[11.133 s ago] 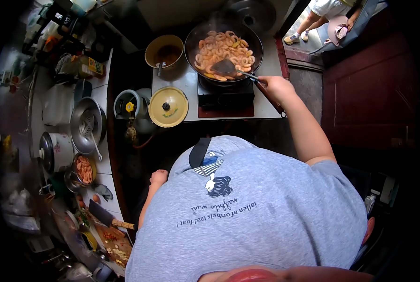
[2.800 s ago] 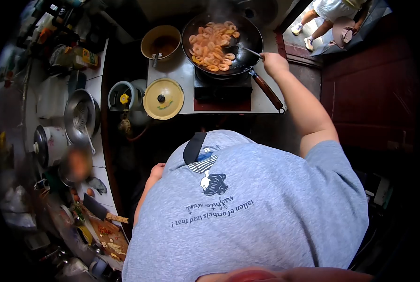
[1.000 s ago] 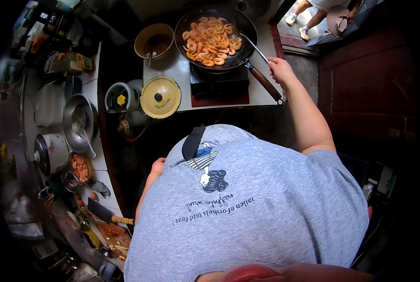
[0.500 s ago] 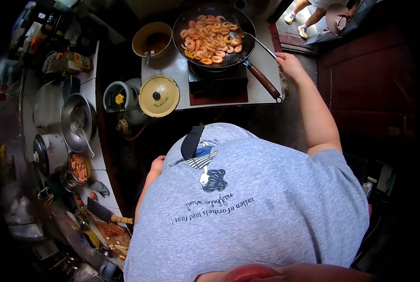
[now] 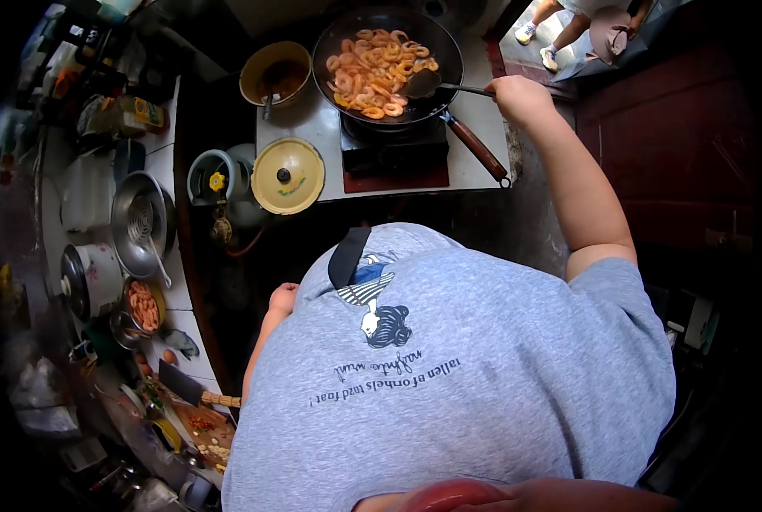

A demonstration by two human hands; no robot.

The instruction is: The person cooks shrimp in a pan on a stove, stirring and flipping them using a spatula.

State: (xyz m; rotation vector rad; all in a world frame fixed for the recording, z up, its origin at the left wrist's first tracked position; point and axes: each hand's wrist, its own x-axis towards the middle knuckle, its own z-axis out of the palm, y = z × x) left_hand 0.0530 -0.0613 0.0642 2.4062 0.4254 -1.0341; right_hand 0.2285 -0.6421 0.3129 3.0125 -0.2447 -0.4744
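We noted the right hand (image 5: 521, 98) at the far right of the scene, its grip curled around the handle end of a dark spatula (image 5: 421, 83), beyond the near right rim of the wok (image 5: 446, 41). The shrimp (image 5: 368, 72) lay inside the wok, mostly left of centre, orange-pink and curled. Main change: half a second earlier the blade had sat at the far right of the shrimp; now it lay broad and plainly visible at their near right edge, and the hand had shifted slightly to the far side. We judged that the shrimp were being worked within the wok rather than lifted out, as we saw none resting on the blade; whether any lay beneath it we could not tell. The wok's wooden handle (image 5: 479, 152) pointed near and right, with no hand on it. The wok stood over a black stove (image 5: 395, 151) on the white worktop (image 5: 317, 130); just left were a yellow bowl (image 5: 257, 64) holding brown liquid and a utensil and, nearer, a yellow lid (image 5: 288, 175). The left hand (image 5: 284, 298) hung beside the grey shirt (image 5: 483, 341), partly hidden; we could not tell its grip. Nearest to it was the shirt.
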